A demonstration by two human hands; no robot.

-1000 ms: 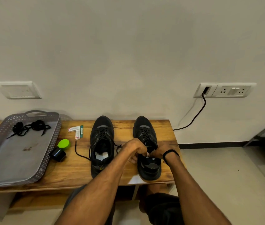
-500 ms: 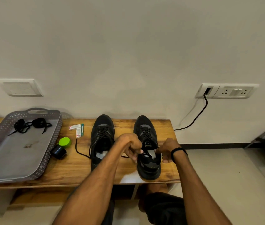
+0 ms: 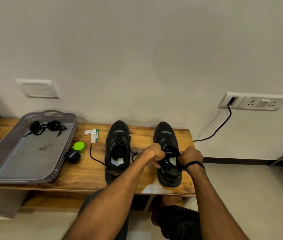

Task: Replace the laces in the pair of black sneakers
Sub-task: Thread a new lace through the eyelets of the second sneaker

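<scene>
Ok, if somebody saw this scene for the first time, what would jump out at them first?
Both hands meet mid-frame: the left hand and right hand grip the top of the right black sneaker on the brown wooden bench. The left black sneaker stands beside it, apart. Further left, a bright green round cap pops beside the grey perforated plastic tray holding coiled black laces.

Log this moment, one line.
left hand, right hand: gripping right sneaker's lace ends | left sneaker: lace trailing on bench | tray: black laces
</scene>
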